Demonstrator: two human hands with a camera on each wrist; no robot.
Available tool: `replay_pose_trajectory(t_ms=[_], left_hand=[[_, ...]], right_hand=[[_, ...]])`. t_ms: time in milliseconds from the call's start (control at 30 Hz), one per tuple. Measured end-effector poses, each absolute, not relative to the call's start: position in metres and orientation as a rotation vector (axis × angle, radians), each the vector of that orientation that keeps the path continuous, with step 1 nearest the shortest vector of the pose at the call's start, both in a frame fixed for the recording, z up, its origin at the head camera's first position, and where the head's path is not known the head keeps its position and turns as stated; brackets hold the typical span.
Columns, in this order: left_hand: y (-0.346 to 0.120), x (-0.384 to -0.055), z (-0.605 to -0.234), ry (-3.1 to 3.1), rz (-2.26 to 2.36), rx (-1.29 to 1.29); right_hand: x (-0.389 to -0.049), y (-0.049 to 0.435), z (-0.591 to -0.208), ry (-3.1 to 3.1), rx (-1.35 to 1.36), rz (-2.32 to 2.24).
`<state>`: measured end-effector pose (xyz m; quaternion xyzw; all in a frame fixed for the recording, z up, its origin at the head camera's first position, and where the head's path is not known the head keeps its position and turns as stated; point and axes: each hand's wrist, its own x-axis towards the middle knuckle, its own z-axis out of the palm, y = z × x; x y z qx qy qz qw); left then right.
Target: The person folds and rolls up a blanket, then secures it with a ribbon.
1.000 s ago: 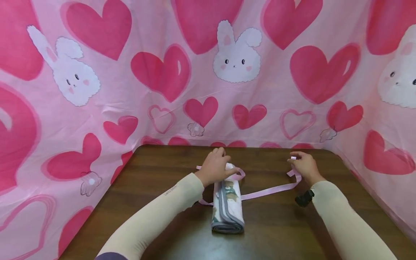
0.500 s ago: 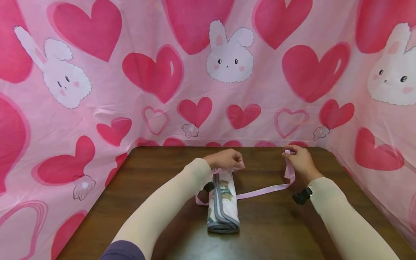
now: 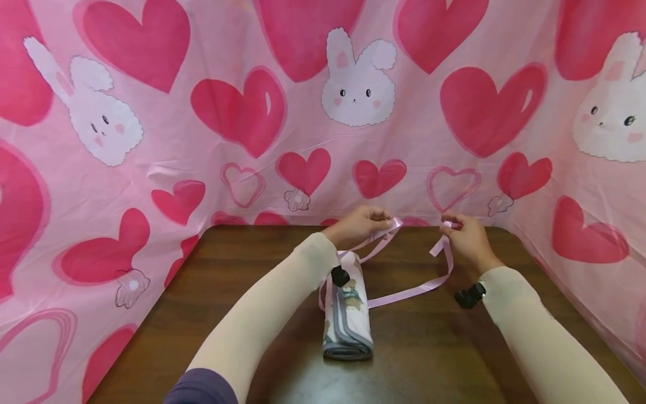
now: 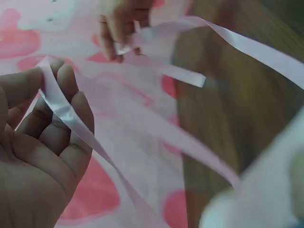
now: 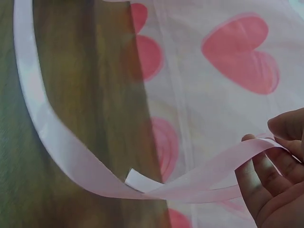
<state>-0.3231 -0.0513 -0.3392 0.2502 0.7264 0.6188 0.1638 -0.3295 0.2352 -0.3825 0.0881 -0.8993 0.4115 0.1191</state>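
A rolled white cloth [image 3: 353, 314] with grey edging and a bear print lies lengthwise on the table. Pink ribbon [image 3: 416, 290] extends from its right side up to my right hand [image 3: 469, 241], which pinches it near the end; a short tail [image 5: 142, 180] hangs loose in the right wrist view. Beyond the roll's far end, my left hand [image 3: 358, 225] holds the other stretch of ribbon raised, thumb against fingers. In the left wrist view that ribbon [image 4: 64, 111] folds over the left hand's [image 4: 42, 142] fingertips, and both strands run down toward the roll.
The brown wooden table [image 3: 242, 269] ends just behind the hands, where a pink curtain [image 3: 313, 129] with hearts and rabbits hangs. Small black devices sit at the left wrist [image 3: 340, 276] and right wrist [image 3: 470, 296].
My left hand has left the top of the roll and moved right and upward, drawing its ribbon with it toward the right hand. The right hand has risen slightly, still pinching its ribbon.
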Motion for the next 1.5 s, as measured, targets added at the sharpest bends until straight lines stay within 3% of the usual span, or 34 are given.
replay_pose_trajectory(t_ms=[333,533,900,1167,1333,1500], left_hand=[[-0.085,-0.301,-0.376,2.785,0.731,0.827],[-0.105,-0.293,-0.387,2.985,0.602,0.796],[-0.02,-0.304,-0.396,2.715,-0.088,0.93],[0.013,-0.303,-0.417,2.728,-0.239,0.729],[0.011,-0.302,-0.415,2.647,-0.212,0.916],[-0.006,-0.316,-0.388,2.505,0.265,1.055]], right_hand=[[-0.321,0.252,-0.397,-2.645,0.208,1.203],[-0.32,0.266,-0.397,-2.639,0.231,1.159],[-0.321,0.254,-0.405,-2.629,0.205,1.271],[-0.322,0.252,-0.402,-2.62,0.239,1.201],[-0.321,0.257,-0.403,-2.637,0.229,1.181],[-0.318,0.264,-0.402,-2.627,0.222,1.181]])
